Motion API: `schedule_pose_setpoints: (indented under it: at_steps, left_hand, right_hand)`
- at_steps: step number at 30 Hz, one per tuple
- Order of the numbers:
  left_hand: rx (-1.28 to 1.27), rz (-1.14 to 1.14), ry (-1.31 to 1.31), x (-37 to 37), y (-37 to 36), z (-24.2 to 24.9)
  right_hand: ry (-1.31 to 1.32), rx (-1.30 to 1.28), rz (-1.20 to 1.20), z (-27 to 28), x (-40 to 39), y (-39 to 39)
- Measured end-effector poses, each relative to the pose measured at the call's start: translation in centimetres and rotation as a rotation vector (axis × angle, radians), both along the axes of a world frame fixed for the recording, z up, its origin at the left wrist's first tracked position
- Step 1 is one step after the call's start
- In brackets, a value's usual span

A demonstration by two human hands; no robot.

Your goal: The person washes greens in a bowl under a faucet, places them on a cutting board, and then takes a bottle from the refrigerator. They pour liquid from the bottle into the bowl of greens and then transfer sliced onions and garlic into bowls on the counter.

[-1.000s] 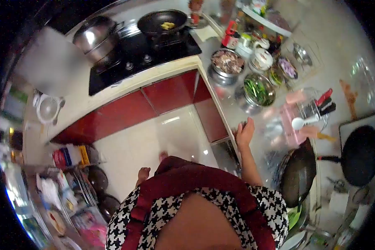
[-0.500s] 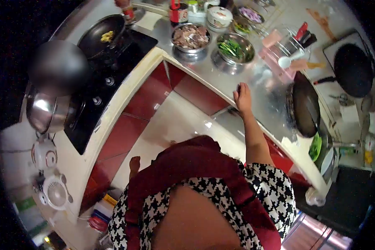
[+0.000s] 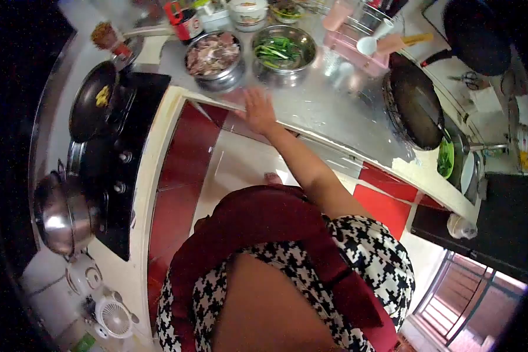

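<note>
My right hand [image 3: 258, 110] is over the front edge of the steel counter [image 3: 328, 108], palm down, with its fingers apart and nothing in them. Just beyond the fingertips stands a steel bowl of cut raw meat [image 3: 215, 56]. To its right, a second steel bowl [image 3: 284, 71] contains cut green vegetables [image 3: 277, 51]. My left hand is out of sight.
On the left, a frying pan [image 3: 91, 105] with yellow pieces in it rests on the black stove [image 3: 141, 129], near a steel pot [image 3: 61, 217]. A dark wok [image 3: 416, 105], a pink utensil rack [image 3: 355, 48] and a green basket [image 3: 446, 158] are at right.
My right hand has moved left along the counter edge, from the bare steel stretch to near the meat bowl, and its fingers have spread. The view has turned and shifted.
</note>
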State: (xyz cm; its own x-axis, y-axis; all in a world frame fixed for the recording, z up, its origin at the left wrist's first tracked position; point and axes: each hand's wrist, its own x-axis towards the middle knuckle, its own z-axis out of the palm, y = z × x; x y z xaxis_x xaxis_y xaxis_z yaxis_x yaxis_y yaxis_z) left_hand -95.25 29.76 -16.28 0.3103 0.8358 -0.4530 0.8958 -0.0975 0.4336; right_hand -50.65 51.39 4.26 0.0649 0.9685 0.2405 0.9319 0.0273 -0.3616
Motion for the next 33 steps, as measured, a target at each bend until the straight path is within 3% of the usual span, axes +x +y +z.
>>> schedule_pose_setpoints:
  at_steps: [3,6,10,13,18,27,33]
  left_hand:
    - [-0.006,-0.017,-0.006,1.4,1.3,0.7]
    - [0.005,-0.013,-0.017,2.5,2.3,1.5]
    - [-0.003,-0.012,-0.008,3.7,2.4,2.1]
    - [-0.023,-0.03,-0.01,4.5,2.5,2.1]
    - [-0.06,-0.05,-0.012,5.7,3.2,1.9]
    - [-0.083,-0.1,-0.013,7.6,4.2,1.6]
    - [-0.051,-0.116,-0.027,8.3,3.8,1.3]
  right_hand:
    - [-0.134,-0.024,0.148,-1.4,2.6,0.3]
    - [-0.1,-0.171,0.034,-0.7,5.9,-0.3]
    - [-0.097,-0.089,-0.018,-1.2,9.0,-1.8]
    - [-0.133,-0.223,-0.116,0.1,11.1,-2.5]
    - [-0.172,-0.226,-0.398,-2.3,20.7,-3.7]
    - [-0.19,-0.237,-0.785,-3.7,30.8,-15.5]
    - [-0.233,-0.196,-0.722,-2.5,33.2,-23.6]
